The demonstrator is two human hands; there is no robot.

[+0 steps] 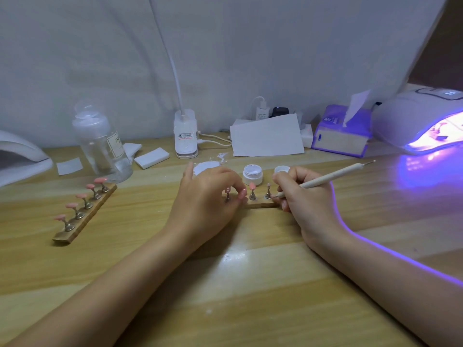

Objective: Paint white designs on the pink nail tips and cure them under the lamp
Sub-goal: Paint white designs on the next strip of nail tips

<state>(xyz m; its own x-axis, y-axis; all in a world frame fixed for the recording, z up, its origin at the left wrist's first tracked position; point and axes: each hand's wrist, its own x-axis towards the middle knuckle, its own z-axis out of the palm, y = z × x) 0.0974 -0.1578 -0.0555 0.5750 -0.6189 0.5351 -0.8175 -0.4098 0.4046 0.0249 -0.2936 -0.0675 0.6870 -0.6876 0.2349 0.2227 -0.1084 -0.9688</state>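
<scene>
Right hand (304,196) pinches one brush (325,178)

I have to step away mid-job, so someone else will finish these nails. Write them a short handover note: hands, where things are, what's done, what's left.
Left hand steadies the wooden strip in the middle of the table, fingers pinching a nail stand.
Right hand holds the brush, tip down at the rightmost stand on that strip.
Open white paint jar sits just behind the strip, its lid beside it.
Second strip, five pink tips, lies to the left.
Curing lamp at far right is lit.
Done: cannot tell any white design yet.
Left: paint the tips, then cure them under the lamp.
</scene>
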